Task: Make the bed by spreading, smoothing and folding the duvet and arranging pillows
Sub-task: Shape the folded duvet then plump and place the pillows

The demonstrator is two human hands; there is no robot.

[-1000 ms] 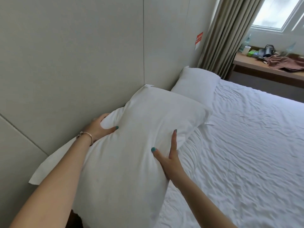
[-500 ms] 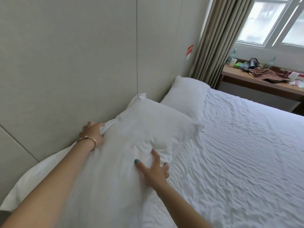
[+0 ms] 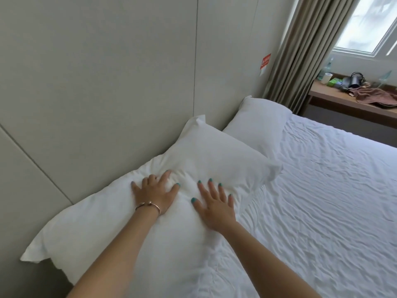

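White cotton covers the near pillow (image 3: 150, 211), which lies against the wall (image 3: 96, 82) at the bed's head. The left hand (image 3: 155, 193) and right hand (image 3: 216, 203) press flat on it, fingers spread, gripping nothing. Step in hand: settling this pillow. Next: align it with the far pillow (image 3: 261, 121), just beyond.
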